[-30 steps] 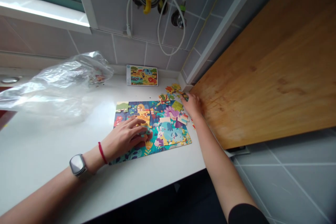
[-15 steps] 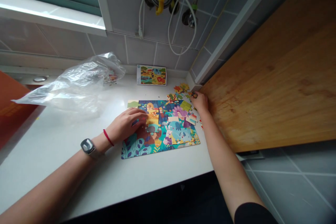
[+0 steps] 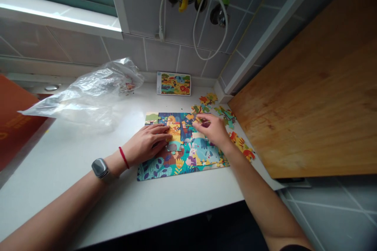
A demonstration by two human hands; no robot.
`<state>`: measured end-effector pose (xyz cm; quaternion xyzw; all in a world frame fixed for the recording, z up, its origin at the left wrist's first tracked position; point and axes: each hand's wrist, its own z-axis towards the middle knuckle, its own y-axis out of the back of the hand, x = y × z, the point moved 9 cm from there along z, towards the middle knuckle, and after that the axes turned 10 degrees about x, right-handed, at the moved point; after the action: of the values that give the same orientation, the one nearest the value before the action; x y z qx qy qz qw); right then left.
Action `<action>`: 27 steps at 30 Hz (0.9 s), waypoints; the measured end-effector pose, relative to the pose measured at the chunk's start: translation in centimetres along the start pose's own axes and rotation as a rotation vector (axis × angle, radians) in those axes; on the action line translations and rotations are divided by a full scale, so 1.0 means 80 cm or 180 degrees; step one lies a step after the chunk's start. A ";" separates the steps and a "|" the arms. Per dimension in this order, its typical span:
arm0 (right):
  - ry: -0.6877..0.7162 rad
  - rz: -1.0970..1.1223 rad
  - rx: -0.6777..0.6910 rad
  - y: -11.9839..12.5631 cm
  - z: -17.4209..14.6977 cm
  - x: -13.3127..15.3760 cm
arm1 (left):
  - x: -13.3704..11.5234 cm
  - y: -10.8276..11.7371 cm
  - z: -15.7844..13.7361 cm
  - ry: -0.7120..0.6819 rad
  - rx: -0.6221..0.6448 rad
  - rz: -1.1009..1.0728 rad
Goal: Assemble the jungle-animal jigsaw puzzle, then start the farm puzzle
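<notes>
A colourful puzzle board (image 3: 159, 168) with animal and plant pictures lies on the white counter, with several joined pieces on top. My left hand (image 3: 149, 141) rests flat on the board's left part, fingertips on a strip of joined yellow and green puzzle pieces (image 3: 174, 137). Above the board's upper right part, my right hand (image 3: 213, 127) pinches a small yellowish puzzle piece (image 3: 191, 118) between thumb and fingers. A block of joined pieces with a blue elephant (image 3: 203, 149) lies just below that hand, partly covered by it.
Loose puzzle pieces (image 3: 225, 115) are heaped by the corner, and more orange pieces (image 3: 241, 145) lie right of my forearm. A picture card (image 3: 173, 84) leans at the wall. A clear plastic bag (image 3: 88, 90) is at left; a wooden panel (image 3: 309, 86) bounds the right.
My right hand has moved left from the loose heap to over the board, with a puzzle piece in its fingers. The left hand stays on the board. The view has shifted slightly.
</notes>
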<state>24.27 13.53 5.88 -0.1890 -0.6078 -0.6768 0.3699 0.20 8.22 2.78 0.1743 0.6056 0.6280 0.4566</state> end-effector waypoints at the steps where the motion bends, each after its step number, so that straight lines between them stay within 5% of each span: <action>1: 0.0163 -0.0072 0.0230 -0.024 -0.006 0.017 | -0.001 0.002 0.000 0.0017 -0.0004 -0.0026; 4: 0.0288 -0.0309 0.0500 -0.069 -0.020 0.037 | -0.003 0.005 0.000 0.0091 -0.0004 -0.0069; 7: 0.0190 -0.0406 0.0526 -0.082 -0.023 0.034 | -0.004 0.005 -0.001 0.0120 0.0003 -0.0046; 17: 0.0117 -0.0226 0.0500 -0.077 -0.024 0.028 | -0.006 0.006 -0.001 0.0153 -0.0027 -0.0113; 27: 0.0050 0.0972 0.0238 -0.064 -0.009 0.000 | -0.007 0.005 0.000 0.0135 0.0025 -0.0003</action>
<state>20.66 12.81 2.26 -0.2600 -0.5938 -0.5910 0.4801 0.39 7.84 3.34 0.1624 0.6177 0.6290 0.4432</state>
